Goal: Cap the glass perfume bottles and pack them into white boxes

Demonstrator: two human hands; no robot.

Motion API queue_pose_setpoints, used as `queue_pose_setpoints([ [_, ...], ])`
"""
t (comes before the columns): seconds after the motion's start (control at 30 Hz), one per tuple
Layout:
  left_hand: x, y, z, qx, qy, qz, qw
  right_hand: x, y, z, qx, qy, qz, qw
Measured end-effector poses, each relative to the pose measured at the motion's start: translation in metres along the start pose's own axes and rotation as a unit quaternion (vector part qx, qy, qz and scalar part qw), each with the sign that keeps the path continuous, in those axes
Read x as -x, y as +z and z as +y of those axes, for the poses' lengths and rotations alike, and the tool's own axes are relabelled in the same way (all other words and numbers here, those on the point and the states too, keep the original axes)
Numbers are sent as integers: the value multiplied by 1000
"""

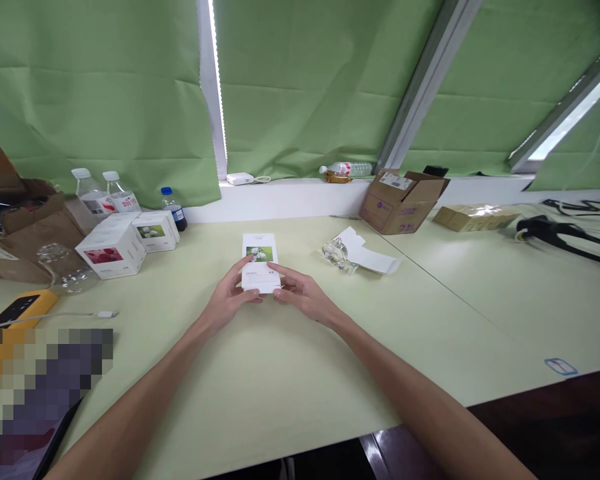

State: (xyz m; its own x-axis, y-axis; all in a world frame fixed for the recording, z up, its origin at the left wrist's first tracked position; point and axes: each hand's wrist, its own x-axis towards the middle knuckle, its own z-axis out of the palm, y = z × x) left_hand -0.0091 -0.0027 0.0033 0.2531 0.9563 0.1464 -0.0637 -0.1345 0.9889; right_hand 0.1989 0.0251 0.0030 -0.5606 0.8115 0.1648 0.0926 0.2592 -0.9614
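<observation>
Between my two hands is a small white cardboard box [261,275] with a picture of white flowers on a green ground. Its top flap stands up at the far end. My left hand [230,291] grips the left side, thumb at the near edge and a finger along the picture. My right hand [304,292] holds the right side the same way. Whatever the box contains is hidden. To the right lie a clear glass-like piece [336,253] and an unfolded white card [375,259].
Several white boxes [125,267] with flower pictures stand at the left, near bottles [175,208] and a clear jar [69,272]. A brown carton [395,205], a flat yellowish pack [475,217] and a black looped object [565,240] are at the right. A cable [87,315] lies left.
</observation>
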Motion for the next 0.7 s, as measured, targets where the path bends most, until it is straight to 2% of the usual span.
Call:
queue_pose_setpoints([
  [0.3,0,1,1,-2,5,-6,1000,0,0,0,0,1,6,1000],
  [0.53,0,0,0,-40,-4,-12,999,-1,0,0,0,-5,12,1000],
  [0.63,0,-4,3,-134,-5,13,991,-2,1,0,3,-6,28,1000],
  [0.7,1,-9,8,-254,-6,64,965,-2,1,0,11,-4,45,999],
])
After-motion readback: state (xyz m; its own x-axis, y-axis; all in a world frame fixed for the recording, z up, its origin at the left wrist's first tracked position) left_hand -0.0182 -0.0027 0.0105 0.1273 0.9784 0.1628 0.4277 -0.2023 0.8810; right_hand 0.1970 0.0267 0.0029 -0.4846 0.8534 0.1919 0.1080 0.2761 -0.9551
